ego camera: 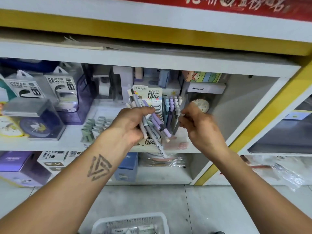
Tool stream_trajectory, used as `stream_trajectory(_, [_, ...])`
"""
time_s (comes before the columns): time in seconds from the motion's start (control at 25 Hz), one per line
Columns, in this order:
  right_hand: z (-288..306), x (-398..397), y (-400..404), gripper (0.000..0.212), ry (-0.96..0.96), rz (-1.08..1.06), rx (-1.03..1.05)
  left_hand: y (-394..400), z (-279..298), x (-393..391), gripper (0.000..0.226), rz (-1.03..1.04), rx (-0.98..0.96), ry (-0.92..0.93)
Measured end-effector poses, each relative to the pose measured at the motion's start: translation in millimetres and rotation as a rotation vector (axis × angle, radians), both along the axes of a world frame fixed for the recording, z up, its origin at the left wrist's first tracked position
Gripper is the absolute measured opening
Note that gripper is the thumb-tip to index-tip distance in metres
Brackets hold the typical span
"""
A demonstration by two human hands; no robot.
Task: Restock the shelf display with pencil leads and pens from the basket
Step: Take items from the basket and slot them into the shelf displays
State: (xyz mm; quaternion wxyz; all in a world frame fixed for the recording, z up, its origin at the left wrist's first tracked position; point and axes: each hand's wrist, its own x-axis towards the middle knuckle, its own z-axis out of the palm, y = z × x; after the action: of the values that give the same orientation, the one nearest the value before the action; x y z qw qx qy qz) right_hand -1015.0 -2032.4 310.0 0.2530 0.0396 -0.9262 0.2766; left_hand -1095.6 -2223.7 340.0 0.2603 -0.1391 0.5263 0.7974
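Note:
My left hand point(133, 124) grips a fanned bundle of grey, white and lilac pens point(152, 125) in front of the middle shelf. My right hand point(196, 123) pinches the top of a single grey pen point(177, 123) that stands tilted among the pastel pens in the display holder point(171, 107). Behind the bundle stands a pencil lead display box point(152, 93) marked 0.7 HB 100. On the floor at the bottom edge sits a white perforated basket point(130, 222) with small packets inside.
Power bank boxes point(59, 88) and purple boxes fill the left of the shelf. Grey-green clips point(95, 125) lie left of my left hand. A round clock point(201, 105) stands behind my right hand. A yellow-trimmed shelf post point(263, 125) rises on the right.

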Motion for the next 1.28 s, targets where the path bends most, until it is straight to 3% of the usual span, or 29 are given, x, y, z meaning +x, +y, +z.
stream_trajectory(0.12, [-5,-1,-3,0.013,-0.028,0.046,0.027,-3,0,3,0.009,0.004,-0.001,0.01])
stream_trajectory(0.24, [-7,-3,-3,0.006,0.02,-0.037,0.03,-8,3,9,0.009,-0.012,0.001,0.0])
stream_trajectory(0.36, [3,-3,-8,0.017,0.045,-0.123,0.136,-11,6,14,0.009,-0.008,0.001,-0.005])
stream_trajectory(0.44, [13,0,-21,0.013,-0.024,-0.072,-0.058,-11,6,16,0.009,0.006,-0.001,0.005])
stream_trajectory(0.56, [28,4,-38,0.022,-0.362,0.182,-0.498,-12,8,17,0.007,0.034,0.0,0.024])
stream_trajectory(0.68, [30,4,-41,0.015,-0.474,0.283,-0.55,-13,10,16,0.01,0.052,-0.021,0.04])
stream_trajectory(1.0, [35,-8,-1,0.015,-0.082,0.036,-0.935,-18,8,16,0.008,0.0,0.009,0.029])
stream_trajectory(1.28, [43,-10,10,0.02,0.123,0.025,-0.813,-19,7,16,0.01,-0.011,0.012,0.022])
